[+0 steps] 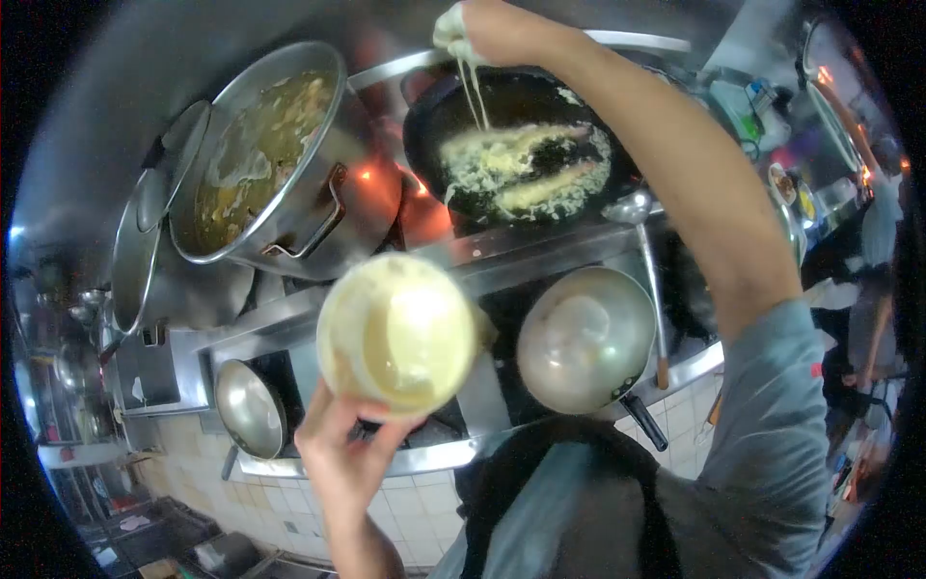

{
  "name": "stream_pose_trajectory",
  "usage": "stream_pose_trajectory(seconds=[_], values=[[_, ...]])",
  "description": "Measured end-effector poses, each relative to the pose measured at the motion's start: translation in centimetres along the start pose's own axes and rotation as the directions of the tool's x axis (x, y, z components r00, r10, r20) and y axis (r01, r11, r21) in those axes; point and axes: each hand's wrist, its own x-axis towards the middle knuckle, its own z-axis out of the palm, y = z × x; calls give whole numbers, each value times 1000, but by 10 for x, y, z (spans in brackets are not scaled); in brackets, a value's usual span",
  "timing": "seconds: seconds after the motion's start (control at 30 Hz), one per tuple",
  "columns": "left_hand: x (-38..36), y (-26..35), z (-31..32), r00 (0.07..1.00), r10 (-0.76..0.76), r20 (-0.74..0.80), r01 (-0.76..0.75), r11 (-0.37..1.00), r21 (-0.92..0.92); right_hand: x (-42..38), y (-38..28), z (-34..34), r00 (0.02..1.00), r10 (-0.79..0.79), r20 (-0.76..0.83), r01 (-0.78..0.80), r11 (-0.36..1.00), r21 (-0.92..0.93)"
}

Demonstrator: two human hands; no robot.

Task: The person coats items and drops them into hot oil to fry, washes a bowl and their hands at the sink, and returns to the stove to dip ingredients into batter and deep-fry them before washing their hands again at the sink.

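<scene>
Head view looked down on a stove where the right hand [487, 29] was stretched out over a black frying pan [434, 145], its fingers bunched together and coated in pale batter. Thin strings of batter [473, 92] hung down from those fingertips and ran into the hot oil just below them. Under the fingers, two long battered pieces [526, 164] lay side by side in the oil, with lacy crumbs around them. The left hand [342, 454] was nearer to the body, its fingers closed around the bottom of a round bowl of batter [395, 333], which was held up and tilted toward the camera. To the left of the dripping fingers stood a big steel pot [265, 159] of brownish soup, and below them, closer to the person, a steel ladle [632, 207] rested beside an empty steel wok [584, 338]. The step in hand seemed to be drizzling extra batter over the frying pieces. I judged that the next move would call for bringing the fingers back to the bowl for more batter, while keeping them well above the oil
</scene>
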Motion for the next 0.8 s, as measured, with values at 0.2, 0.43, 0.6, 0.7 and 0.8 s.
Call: stream_pose_trajectory(seconds=[0.2,0.43,0.6,0.7,0.8], values=[[-49,-6,-20,991,-129,31,128,992,21,4,15,7,992,-87,-89,82,994,-66],[-69,-10,-20,980,-196,-19,196,981,12,-16,23,-42,934,-178,-309,133,978,-160],[-55,-6,-21,990,-140,1,140,989,47,-75,14,52,980,193,58,-171,951,-258],[-31,-3,-18,998,-64,-14,65,996,63,-135,27,91,947,159,278,-81,959,-272],[-5,2,-9,1000,11,0,-11,1000,1,-121,29,75,914,233,332,-124,940,-318]])
